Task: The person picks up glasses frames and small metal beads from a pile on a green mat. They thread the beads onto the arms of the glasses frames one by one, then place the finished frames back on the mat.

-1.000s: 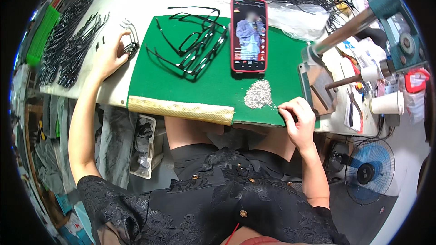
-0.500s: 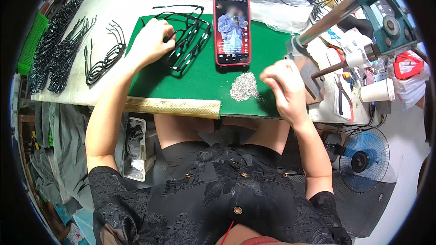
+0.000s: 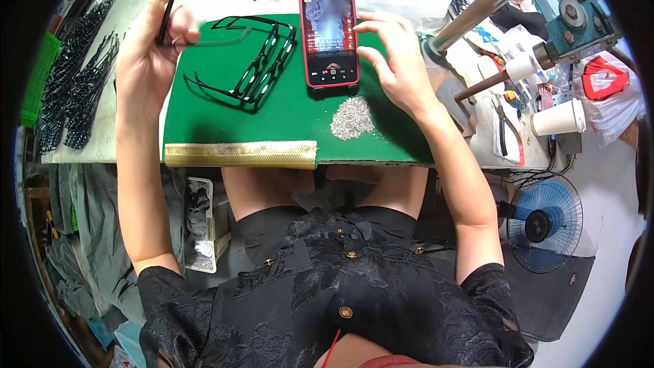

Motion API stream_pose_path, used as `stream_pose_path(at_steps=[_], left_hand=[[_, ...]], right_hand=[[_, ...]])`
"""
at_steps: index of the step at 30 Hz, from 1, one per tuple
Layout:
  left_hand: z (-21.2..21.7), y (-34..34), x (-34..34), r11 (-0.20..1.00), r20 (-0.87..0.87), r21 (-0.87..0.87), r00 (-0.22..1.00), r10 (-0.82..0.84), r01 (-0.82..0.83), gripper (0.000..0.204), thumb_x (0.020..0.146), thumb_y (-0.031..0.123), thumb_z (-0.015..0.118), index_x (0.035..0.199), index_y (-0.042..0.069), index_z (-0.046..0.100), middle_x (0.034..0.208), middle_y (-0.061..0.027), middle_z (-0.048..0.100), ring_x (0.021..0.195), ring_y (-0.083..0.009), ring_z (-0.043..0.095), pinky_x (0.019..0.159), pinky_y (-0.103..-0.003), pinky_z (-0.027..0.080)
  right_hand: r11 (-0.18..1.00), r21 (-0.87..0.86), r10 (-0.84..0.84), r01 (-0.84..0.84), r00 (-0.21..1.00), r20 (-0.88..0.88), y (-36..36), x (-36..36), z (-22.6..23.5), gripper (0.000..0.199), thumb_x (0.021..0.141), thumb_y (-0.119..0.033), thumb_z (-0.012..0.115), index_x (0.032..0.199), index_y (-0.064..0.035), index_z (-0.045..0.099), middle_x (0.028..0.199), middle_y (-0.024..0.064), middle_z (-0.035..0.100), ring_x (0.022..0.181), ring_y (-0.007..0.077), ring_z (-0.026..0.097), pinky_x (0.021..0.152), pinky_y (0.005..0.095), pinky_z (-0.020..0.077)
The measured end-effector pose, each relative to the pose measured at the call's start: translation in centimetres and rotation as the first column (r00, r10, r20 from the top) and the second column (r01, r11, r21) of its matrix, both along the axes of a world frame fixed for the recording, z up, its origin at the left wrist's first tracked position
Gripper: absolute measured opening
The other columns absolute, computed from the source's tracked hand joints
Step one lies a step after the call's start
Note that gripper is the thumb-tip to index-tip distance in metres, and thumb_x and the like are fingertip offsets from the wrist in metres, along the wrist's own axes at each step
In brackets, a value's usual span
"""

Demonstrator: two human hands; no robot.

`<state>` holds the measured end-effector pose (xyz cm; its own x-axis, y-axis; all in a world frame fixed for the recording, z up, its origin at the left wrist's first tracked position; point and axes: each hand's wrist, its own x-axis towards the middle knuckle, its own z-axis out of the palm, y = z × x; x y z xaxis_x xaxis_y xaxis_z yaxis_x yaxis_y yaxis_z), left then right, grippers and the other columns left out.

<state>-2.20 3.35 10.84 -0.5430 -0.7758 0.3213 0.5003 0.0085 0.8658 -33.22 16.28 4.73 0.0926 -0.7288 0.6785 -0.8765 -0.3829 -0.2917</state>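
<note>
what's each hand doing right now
Left hand: closed on a black eyeglass frame, raised.
Right hand: open, holding nothing, fingers beside the red phone.

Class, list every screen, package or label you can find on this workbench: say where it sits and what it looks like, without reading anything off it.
Phone: upright rectangle in a red case, screen lit, on the green mat beside the right hand.
Clear plastic bag: crumpled, behind the phone.
Paper cup: white, lying at the right.

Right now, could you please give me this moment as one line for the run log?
left hand: holds black glasses frame | right hand: fingers by phone | green mat: frames pile, silver bits
</note>
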Motion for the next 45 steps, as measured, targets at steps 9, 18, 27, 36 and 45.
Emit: stream_pose_path(at_steps=[9,18,27,36,45], left_hand=[[-0.6,8.9,-1.3,0.989,-0.032,-0.126,0.996,-0.079,0.074,0.080,0.087,0.016,0.066,0.148,0.003,0.017,0.092,-0.0065,0.049,0.074,-0.0150,0.055,0.058,-0.022,0.049],[-1.8,11.3,-3.6,0.982,0.205,-0.063,0.961,0.186,-0.177,0.033,0.099,0.011,0.044,0.129,-0.001,0.043,0.060,-0.0024,0.047,0.054,-0.0104,0.046,0.052,-0.022,0.040],[-4.3,10.8,-4.9,0.813,0.330,-0.563,0.862,0.386,-0.149,0.039,0.098,0.004,0.041,0.135,-0.005,0.034,0.095,-0.0083,0.053,0.071,-0.0108,0.046,0.065,-0.022,0.039],[-4.9,12.2,-5.9,0.840,0.417,-0.536,0.838,0.351,-0.085,0.043,0.099,0.008,0.044,0.138,-0.002,0.031,0.087,-0.0070,0.055,0.072,-0.0102,0.050,0.063,-0.020,0.041],[-4.8,13.5,-6.8,0.882,0.413,-0.463,0.860,0.299,-0.085,0.057,0.099,0.012,0.048,0.147,0.002,0.020,0.069,-0.0034,0.052,0.057,-0.0061,0.043,0.053,-0.017,0.036]], right_hand=[[0.928,0.364,0.072,-0.081,0.997,0.038,11.9,0.3,-1.9,0.028,0.076,-0.013,0.071,0.104,-0.0092,0.067,0.088,0.0087,0.058,0.082,0.0272,0.057,0.073,0.0368,0.0481],[0.951,0.309,0.041,-0.012,0.995,-0.087,13.6,-0.7,-3.0,0.033,0.072,-0.020,0.073,0.102,-0.0079,0.067,0.096,0.0074,0.057,0.090,0.0266,0.056,0.078,0.0379,0.0450],[0.951,0.303,0.071,-0.062,0.997,-0.018,13.6,-0.6,-3.2,0.027,0.070,-0.015,0.074,0.094,-0.0060,0.066,0.093,0.0075,0.057,0.088,0.0267,0.056,0.076,0.0373,0.0456],[0.934,0.358,-0.116,0.005,0.950,0.291,13.6,-0.3,-3.1,0.013,0.078,0.002,0.064,0.091,-0.0010,0.064,0.085,0.0112,0.061,0.081,0.0274,0.059,0.074,0.0350,0.0478],[0.888,0.459,-0.134,-0.006,0.953,0.272,13.0,-0.4,-3.5,0.011,0.079,0.000,0.066,0.089,-0.0026,0.063,0.081,0.0098,0.058,0.075,0.0245,0.061,0.068,0.0319,0.0496]])
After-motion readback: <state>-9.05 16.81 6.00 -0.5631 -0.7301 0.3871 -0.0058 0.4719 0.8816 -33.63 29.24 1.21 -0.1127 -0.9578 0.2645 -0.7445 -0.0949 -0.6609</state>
